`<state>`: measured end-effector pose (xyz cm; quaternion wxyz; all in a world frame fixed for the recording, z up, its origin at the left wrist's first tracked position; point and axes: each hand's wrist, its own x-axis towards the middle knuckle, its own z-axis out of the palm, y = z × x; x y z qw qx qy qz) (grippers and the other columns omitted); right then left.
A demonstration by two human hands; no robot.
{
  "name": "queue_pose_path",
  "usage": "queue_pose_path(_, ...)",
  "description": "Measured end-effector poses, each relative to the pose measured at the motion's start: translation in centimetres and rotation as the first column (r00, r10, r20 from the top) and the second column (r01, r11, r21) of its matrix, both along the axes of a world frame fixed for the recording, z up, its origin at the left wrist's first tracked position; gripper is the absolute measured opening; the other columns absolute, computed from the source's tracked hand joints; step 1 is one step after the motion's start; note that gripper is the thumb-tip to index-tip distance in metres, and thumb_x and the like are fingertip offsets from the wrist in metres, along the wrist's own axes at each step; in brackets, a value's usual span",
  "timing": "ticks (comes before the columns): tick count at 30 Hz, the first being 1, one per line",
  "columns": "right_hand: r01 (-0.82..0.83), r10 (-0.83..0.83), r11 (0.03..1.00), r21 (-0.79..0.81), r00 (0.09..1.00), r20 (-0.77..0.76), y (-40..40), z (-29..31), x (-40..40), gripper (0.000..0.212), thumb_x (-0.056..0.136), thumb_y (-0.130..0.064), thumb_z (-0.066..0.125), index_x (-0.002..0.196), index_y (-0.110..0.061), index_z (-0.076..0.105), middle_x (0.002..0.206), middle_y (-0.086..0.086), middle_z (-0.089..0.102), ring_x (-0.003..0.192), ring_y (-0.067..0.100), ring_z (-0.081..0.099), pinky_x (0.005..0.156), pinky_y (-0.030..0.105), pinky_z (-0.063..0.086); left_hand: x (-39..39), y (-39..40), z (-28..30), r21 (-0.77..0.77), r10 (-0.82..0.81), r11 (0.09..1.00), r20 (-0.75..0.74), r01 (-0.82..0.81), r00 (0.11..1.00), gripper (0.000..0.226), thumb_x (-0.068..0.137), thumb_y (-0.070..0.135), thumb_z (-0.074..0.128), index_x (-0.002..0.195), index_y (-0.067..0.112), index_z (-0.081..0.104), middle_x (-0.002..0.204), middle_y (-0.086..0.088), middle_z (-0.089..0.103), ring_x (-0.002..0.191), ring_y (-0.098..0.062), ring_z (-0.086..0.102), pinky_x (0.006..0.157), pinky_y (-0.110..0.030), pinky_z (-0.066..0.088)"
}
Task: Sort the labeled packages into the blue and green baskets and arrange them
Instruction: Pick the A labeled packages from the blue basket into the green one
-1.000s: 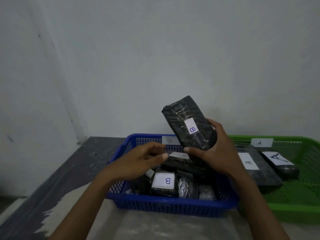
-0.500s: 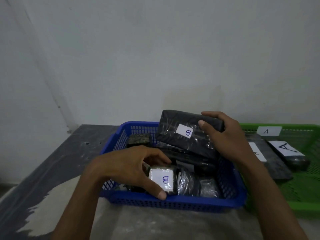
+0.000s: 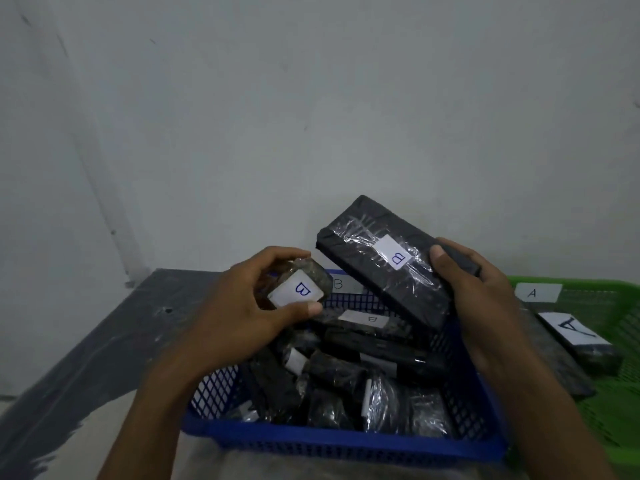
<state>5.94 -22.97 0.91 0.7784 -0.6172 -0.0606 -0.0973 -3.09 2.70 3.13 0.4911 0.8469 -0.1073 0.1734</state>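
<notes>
Both hands grip B-labelled packages above the blue basket (image 3: 346, 445). The left hand (image 3: 242, 306) pinches a small package (image 3: 299, 284) over its far-left corner; the right hand (image 3: 474, 292) clasps a long package (image 3: 381, 261), tilted down toward the right edge.

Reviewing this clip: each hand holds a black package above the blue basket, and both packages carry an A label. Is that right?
Not quite. In the head view both labels read B: the small package in the left hand and the long package in the right hand. Both are above the blue basket.
</notes>
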Motion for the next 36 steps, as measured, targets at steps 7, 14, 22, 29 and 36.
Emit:
queue_pose_path(7, 0.062, -0.061, 0.998, -0.024, 0.998, 0.031, 0.0, 0.2, -0.2, 0.018, 0.084, -0.035, 0.071, 0.101, -0.031, 0.071, 0.100, -0.004, 0.074, 0.086, 0.013, 0.072, 0.063, 0.024, 0.057, 0.2, 0.7, -0.3, 0.055, 0.025, 0.998, -0.090, -0.021, 0.996, 0.035, 0.090, 0.028, 0.063, 0.123, 0.039, 0.056, 0.113, 0.017, 0.066, 0.103, -0.001, 0.063, 0.085, -0.027, 0.056)
queue_pose_path(14, 0.054, -0.049, 0.875, -0.482, 0.999, 0.022, 1.0, -1.8, -0.3, 0.019, 0.085, -0.044, 0.066, 0.102, -0.035, 0.065, 0.100, -0.011, 0.063, 0.079, -0.007, 0.062, 0.060, 0.016, 0.053, 0.5, 0.2, -0.8, 0.111, 0.038, 0.994, -0.123, -0.025, 0.992, 0.021, 0.096, 0.026, 0.054, 0.110, 0.043, 0.054, 0.100, 0.020, 0.066, 0.087, 0.011, 0.062, 0.067, -0.006, 0.046)
queue_pose_path(22, -0.191, 0.233, 0.587, -0.787, 0.970, -0.062, 1.4, -0.7, -1.5, 0.083, 0.074, -0.074, 0.041, 0.149, -0.046, 0.016, 0.156, -0.021, 0.018, 0.142, 0.004, 0.020, 0.107, 0.025, 0.021, 1.3, -1.0, -1.8, 0.124, 0.030, 0.992, -0.129, -0.014, 0.991, 0.026, 0.096, 0.032, 0.054, 0.121, 0.034, 0.054, 0.106, 0.021, 0.066, 0.093, 0.008, 0.062, 0.072, -0.013, 0.052)
queue_pose_path(29, -0.402, 0.509, 0.655, -0.640, 0.861, -0.020, 1.2, 2.1, -3.7, 0.047, 0.074, -0.061, 0.065, 0.119, -0.050, 0.057, 0.108, -0.014, 0.069, 0.095, 0.004, 0.069, 0.075, 0.024, 0.058, 1.3, -4.1, -2.1, 0.079, -0.050, 0.995, -0.075, 0.056, 0.996, 0.035, 0.085, 0.048, 0.064, 0.119, 0.041, 0.057, 0.111, 0.025, 0.065, 0.099, 0.012, 0.061, 0.081, -0.015, 0.053)
queue_pose_path(36, -0.215, 0.268, 0.770, -0.600, 0.964, -0.002, 0.2, 1.5, -2.4, 0.019, 0.085, -0.027, 0.071, 0.102, -0.035, 0.068, 0.080, -0.001, 0.073, 0.067, 0.013, 0.071, 0.057, 0.026, 0.058, 1.1, -4.1, -2.3, 0.157, -0.089, 0.979, -0.238, 0.129, 0.967, 0.058, 0.080, 0.063, 0.056, 0.131, 0.039, 0.046, 0.124, 0.022, 0.058, 0.104, 0.010, 0.059, 0.084, -0.022, 0.055)
